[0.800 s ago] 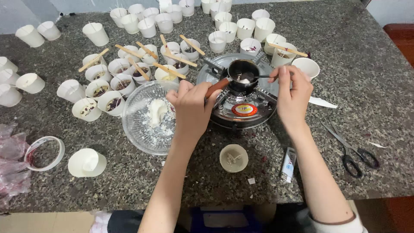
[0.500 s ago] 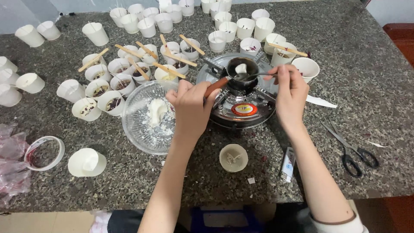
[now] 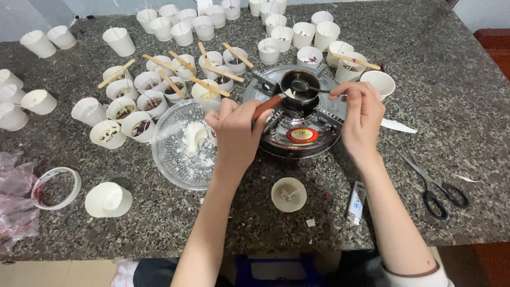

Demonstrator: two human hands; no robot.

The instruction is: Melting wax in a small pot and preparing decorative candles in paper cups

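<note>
A small dark melting pot (image 3: 298, 89) sits on a round silver burner (image 3: 297, 130) in the middle of the granite table. My left hand (image 3: 234, 130) grips the pot's reddish-brown handle (image 3: 266, 106). My right hand (image 3: 363, 119) holds a metal spoon (image 3: 311, 87) by its stem, with the bowl over the pot. The white lump in the pot is hardly visible. A clear glass bowl (image 3: 175, 159) with white wax pieces stands just left of my left hand.
Many white paper cups (image 3: 119, 41) crowd the back and left; some hold dried petals and wooden sticks (image 3: 208, 86). Scissors (image 3: 434, 183) lie at the right, a small tube (image 3: 355, 202) and a wax-filled cup (image 3: 288, 194) near the front edge, a tape roll (image 3: 54, 188) at the left.
The spoon lifted a white lump up out of the pot, then came back down; now the spoon's bowl rests over the pot without the lump. My left hand stayed on the handle.
</note>
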